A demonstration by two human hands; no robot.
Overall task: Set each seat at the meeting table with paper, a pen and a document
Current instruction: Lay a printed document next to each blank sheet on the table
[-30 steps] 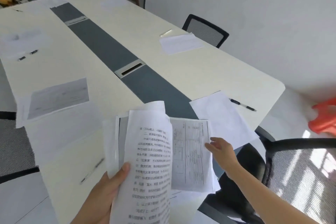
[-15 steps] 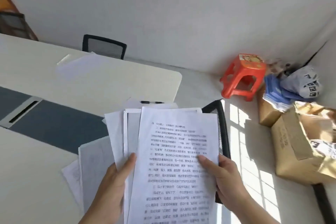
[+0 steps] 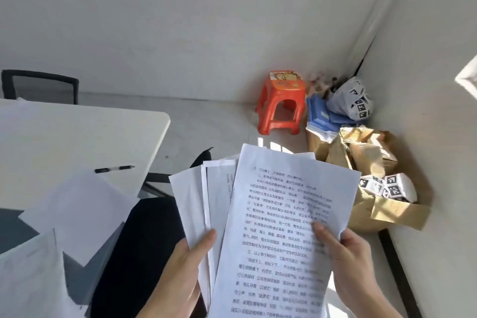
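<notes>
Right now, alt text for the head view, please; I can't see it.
The left hand holds a fanned stack of papers; the right hand pinches the printed document on top. A blank sheet and pen lie on the table nearby.

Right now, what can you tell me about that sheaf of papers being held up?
The sheaf of papers is a loose fan of thin white sheets, held up in the air and tilted slightly. The front sheet carries lines of black Chinese print; the ones behind splay out to the left, showing mostly blank margins. The left hand grips the rear sheets with its thumb on top; the right hand pinches the front sheet's right edge, thumb on the print.
</notes>
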